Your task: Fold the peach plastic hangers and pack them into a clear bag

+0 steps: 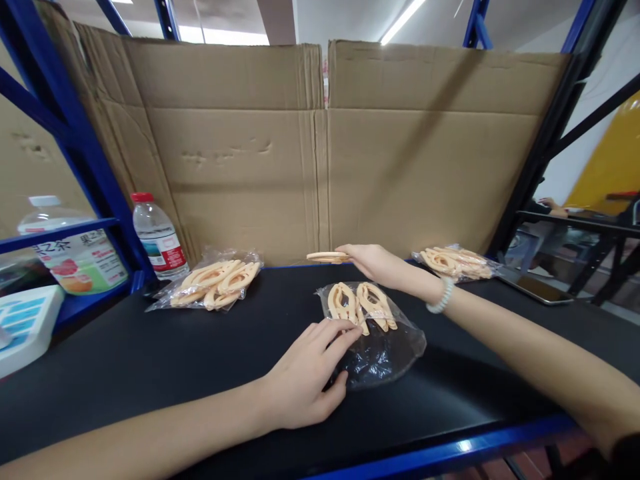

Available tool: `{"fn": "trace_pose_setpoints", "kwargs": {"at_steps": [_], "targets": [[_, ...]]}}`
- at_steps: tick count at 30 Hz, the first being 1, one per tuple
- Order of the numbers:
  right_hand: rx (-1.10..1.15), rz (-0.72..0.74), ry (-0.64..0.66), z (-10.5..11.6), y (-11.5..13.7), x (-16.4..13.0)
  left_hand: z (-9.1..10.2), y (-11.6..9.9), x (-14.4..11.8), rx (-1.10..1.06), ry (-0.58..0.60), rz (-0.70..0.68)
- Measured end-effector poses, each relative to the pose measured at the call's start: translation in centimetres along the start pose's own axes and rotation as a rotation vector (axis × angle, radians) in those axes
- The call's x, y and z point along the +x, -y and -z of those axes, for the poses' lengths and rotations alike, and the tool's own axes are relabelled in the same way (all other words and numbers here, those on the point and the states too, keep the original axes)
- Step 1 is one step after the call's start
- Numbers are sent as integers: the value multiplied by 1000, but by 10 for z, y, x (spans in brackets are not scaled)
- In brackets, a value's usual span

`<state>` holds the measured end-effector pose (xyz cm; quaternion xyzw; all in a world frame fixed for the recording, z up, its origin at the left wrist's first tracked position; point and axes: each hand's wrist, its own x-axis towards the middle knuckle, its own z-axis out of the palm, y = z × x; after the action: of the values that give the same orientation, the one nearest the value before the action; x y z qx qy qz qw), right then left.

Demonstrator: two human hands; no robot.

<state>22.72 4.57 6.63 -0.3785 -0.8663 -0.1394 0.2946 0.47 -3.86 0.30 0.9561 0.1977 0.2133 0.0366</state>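
My right hand [377, 265] is closed on a flat beige oval piece [327, 257], held edge-on above the table near the cardboard. Beneath it, a clear plastic bag [385, 363] lies on the black table. Two groups of beige looped pieces [375, 305] with oval openings sit side by side in the upper part of the bag. My left hand [313, 373] rests at the bag's left side, its fingers reaching over the plastic to the lower ends of the pieces. Its thumb stands apart from the fingers.
Filled bags of similar pieces lie at the left [217, 283] and the right back [455, 262]. A phone [535, 287] is at the right. Bottles, one red-capped [159, 237], and a white device [30, 327] stand left. A cardboard wall [240, 153] closes the back.
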Motion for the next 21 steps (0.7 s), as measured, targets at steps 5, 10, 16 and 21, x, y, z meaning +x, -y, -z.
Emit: {"fn": "trace_pose_setpoints", "kwargs": {"at_steps": [5, 10, 16, 21], "targets": [[-2, -52, -235, 68, 42, -71, -2, -1, -2, -4, -19, 11], [-102, -8, -281, 95, 94, -132, -5, 3, -2, 2, -51, 26], [-160, 176, -214, 67, 106, -132, -7, 5, -1, 26, -80, 30], [-369, 254, -206, 31, 91, -105, -7, 3, -2, 38, -93, 22]]}}
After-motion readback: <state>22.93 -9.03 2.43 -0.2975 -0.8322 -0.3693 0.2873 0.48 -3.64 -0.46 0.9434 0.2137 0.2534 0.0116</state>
